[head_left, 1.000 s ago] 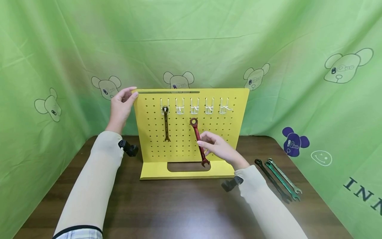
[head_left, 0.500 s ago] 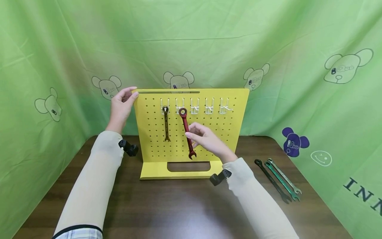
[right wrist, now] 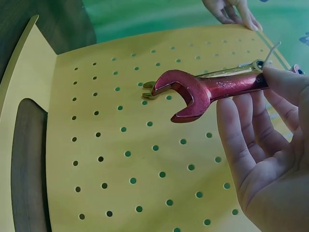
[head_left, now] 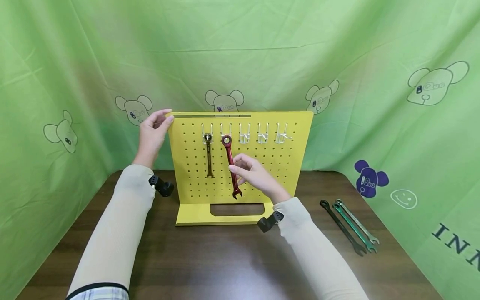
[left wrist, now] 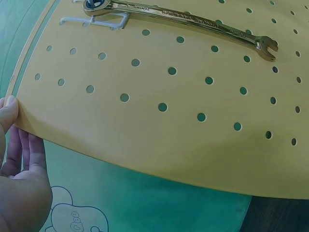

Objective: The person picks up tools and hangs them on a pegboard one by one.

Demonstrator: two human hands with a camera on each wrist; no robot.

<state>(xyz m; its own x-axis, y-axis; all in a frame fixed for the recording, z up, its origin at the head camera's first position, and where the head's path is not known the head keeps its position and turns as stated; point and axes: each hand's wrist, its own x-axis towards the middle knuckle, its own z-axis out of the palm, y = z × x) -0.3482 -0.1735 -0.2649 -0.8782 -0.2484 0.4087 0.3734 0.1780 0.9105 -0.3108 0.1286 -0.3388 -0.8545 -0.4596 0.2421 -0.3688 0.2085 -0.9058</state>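
Note:
A yellow pegboard (head_left: 270,166) stands upright on its base. My left hand (head_left: 151,135) pinches its upper left corner between thumb and fingers, seen also in the left wrist view. In my right hand (head_left: 258,175) a red combination wrench (head_left: 230,162) is pinched by the shank, ring end up and open end down. Its ring lies over the second white hook from the left, whose tip shows through the hole; how far it is on, I cannot tell. A dark gold wrench (left wrist: 188,18) hangs by its ring from the leftmost hook.
Three white hooks, including the rightmost hook (head_left: 282,135), hold nothing. On the wooden table (head_left: 210,266) at the right lie a black wrench (head_left: 343,227), a green wrench (head_left: 354,227) and a silver wrench (head_left: 358,221). A green curtain (head_left: 240,54) surrounds the table.
My right hand has carried the red wrench left and up, from in front of the board's middle to the second hook. My left hand has stayed at the corner.

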